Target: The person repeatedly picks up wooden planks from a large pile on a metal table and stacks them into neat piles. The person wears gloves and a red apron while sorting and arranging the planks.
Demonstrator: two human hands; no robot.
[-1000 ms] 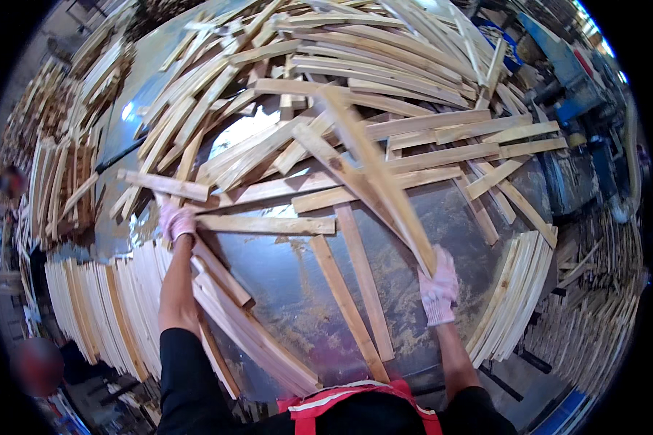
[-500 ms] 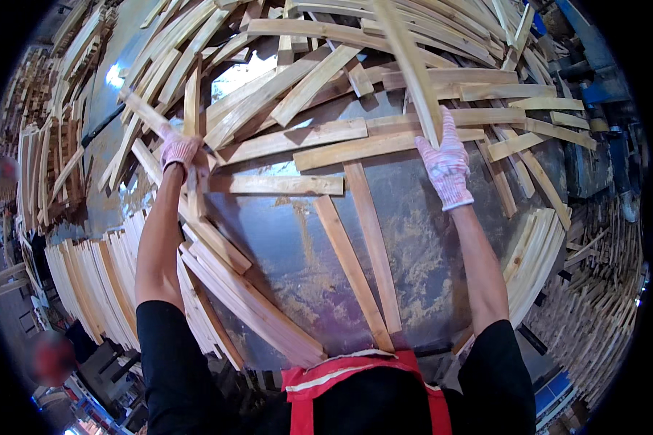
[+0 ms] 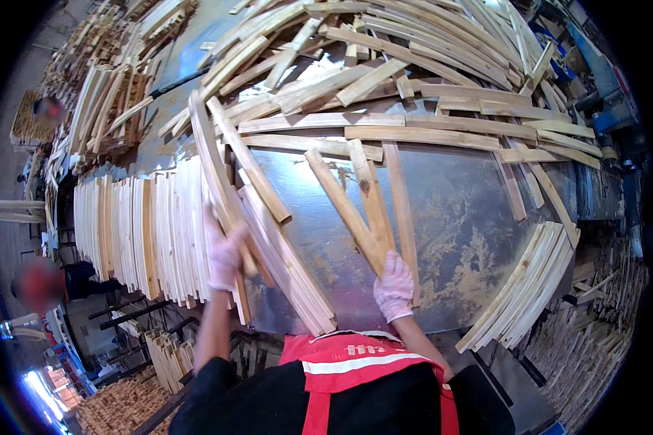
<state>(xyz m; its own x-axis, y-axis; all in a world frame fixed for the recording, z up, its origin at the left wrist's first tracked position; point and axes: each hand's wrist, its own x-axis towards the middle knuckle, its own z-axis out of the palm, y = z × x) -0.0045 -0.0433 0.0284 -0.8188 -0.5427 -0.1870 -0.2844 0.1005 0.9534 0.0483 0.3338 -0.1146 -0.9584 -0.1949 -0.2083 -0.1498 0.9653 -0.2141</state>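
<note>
White lettering [image 3: 376,350] marks the apron [image 3: 334,368]; the right hand [image 3: 394,288] pinches a slat [image 3: 345,209], blurred left hand's grip [image 3: 225,257] unclear.

I am facing a counter [image 3: 450,239], with a heap of slats [image 3: 428,54] lying crisscross over its far part. A row of slats [image 3: 127,232] is running along my left, and a stack [image 3: 519,286] is lying at the near right edge. My left fingers [image 3: 213,230] are resting against a slat [image 3: 213,159], between that row and a bundle [image 3: 289,252] that is lying lengthwise toward me. My right fingers [image 3: 395,268] are holding the near end of a middle slat [image 3: 341,203]; two more slats [image 3: 403,214] are lying to its right. Beyond the counter's right side a machine [image 3: 611,122] is standing; past the row, far left, other bundles [image 3: 112,109] are sitting.
</note>
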